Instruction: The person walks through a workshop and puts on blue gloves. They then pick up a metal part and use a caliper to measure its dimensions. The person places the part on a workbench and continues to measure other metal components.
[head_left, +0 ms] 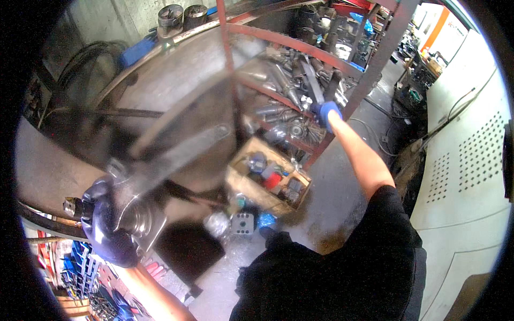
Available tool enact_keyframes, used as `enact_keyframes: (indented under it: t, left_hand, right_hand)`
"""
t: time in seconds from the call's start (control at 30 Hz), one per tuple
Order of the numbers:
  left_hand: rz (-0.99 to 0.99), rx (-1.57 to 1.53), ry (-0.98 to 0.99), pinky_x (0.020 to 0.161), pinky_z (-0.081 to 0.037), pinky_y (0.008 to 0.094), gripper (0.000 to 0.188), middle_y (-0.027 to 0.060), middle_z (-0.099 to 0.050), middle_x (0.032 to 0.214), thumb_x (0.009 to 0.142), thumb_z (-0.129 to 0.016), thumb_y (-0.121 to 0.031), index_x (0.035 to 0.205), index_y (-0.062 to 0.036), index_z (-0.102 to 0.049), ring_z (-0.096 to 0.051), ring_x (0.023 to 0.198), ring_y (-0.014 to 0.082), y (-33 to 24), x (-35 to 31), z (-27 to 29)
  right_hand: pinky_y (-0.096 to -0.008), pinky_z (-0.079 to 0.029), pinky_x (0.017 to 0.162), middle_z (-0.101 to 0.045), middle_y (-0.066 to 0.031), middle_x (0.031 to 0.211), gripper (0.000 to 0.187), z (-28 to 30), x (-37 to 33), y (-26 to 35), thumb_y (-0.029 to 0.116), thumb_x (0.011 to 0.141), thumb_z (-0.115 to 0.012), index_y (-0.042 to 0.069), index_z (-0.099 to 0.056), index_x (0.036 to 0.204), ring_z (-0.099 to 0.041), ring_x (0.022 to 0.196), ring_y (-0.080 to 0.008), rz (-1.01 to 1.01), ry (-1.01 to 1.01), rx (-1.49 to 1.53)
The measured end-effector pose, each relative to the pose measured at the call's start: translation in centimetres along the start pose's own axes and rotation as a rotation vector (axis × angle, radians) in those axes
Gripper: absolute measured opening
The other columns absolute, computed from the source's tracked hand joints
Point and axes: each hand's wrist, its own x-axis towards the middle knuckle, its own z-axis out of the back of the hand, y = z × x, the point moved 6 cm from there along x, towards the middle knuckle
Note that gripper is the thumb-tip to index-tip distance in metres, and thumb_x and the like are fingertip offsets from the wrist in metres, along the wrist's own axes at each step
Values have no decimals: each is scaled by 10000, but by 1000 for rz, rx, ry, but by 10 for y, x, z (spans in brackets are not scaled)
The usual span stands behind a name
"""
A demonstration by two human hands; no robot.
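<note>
My left hand (110, 227), in a dark blue glove, is at the left with its fingers curled round a heavy metal part (143, 216). That part has a ringed round face, and a dark stub with a squared end (74, 207) sticks out on the hand's other side. A long slotted metal arm (184, 152), smeared by motion, runs up and right from beside it; whether they join I cannot tell. At the far right, my right hand (325, 113), in a blue glove, is closed at the near end of a long flat metal bar (312, 80) by a rack shelf.
A red steel rack (297, 50) bears many cylindrical metal tool holders (284, 83). Below it stands a wooden crate (257, 195) of mixed items. A square plate with holes (242, 224) lies on the floor. A white perforated cabinet (466, 155) stands right; cans (170, 20) sit at the back.
</note>
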Motion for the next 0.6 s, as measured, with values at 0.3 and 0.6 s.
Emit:
enact_keyframes:
  t: [0.3, 0.6]
  left_hand:
    - [-226, 230, 8, 1102, -449, 456, 349, 213, -670, 1237, 961, -527, -171, 1166, 71, -670, -618, 1193, 328, -21, -11, 8]
    - [295, -299, -111, 895, -560, 335, 414, 128, -740, 1038, 870, -744, -240, 1196, 13, -706, -709, 910, 218, -21, -5, -16]
  right_hand:
    - [-420, -532, 983, -700, -221, 1248, 482, 6, -88, 139, 320, 919, -724, 26, -670, 1297, -675, 1163, -363, 587, -319, -149]
    - [-450, -514, 1020, -686, -174, 1276, 569, -56, -452, 297, 214, 818, -767, 118, -632, 1362, -658, 1179, -370, 1813, 111, -333]
